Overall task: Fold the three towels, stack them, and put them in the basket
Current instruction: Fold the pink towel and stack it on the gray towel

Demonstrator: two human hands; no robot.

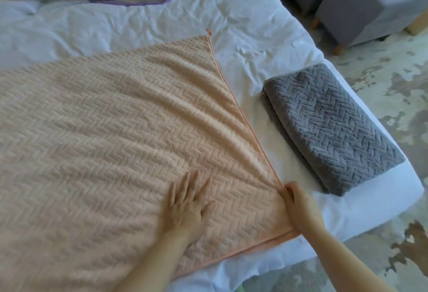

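On the bed, left hand (185, 206) presses flat on peach towel (104, 134); right hand (298, 203) pinches its edge.

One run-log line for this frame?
peach towel: spread out | left hand: pressing it | right hand: pinching its edge | grey towel: folded, alongside

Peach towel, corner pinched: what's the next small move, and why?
Probably the right hand carries its pinched corner left across the peach towel to fold it: the towel lies spread, the left hand presses it flat, the grey towel is already folded.
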